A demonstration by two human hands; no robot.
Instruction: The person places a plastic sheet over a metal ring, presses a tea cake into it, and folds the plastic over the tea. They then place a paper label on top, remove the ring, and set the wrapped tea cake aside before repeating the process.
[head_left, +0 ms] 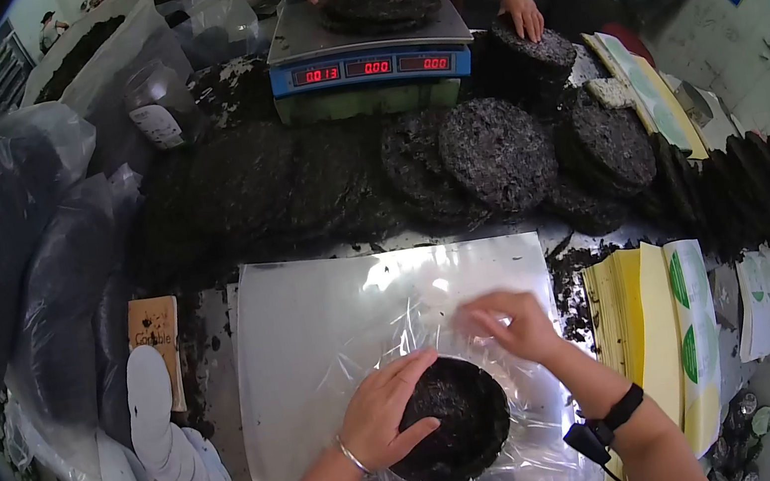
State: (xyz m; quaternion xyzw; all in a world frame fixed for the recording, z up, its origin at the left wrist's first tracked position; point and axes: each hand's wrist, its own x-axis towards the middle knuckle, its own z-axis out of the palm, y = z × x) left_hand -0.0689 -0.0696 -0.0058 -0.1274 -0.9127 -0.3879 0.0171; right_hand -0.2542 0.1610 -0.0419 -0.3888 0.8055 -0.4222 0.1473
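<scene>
A dark, round pressed cake [462, 420] of flaky material lies on clear plastic sheeting [308, 323] close in front of me. My left hand [383, 417] rests on the cake's left side, fingers stretched along the upper rim and thumb spread over the top. Above the cake's upper right edge, my right hand [514, 326] hovers over the plastic; its fingertips are smeared by motion, and I see nothing clear in them.
Beyond the sheet, several similar cakes [498, 157] stand in a row. Behind them is a scale [368, 72], with another person's hands [526, 15] nearby. Yellow papers [625, 323] lie right; white discs [156, 418] and plastic bags [56, 262] are left.
</scene>
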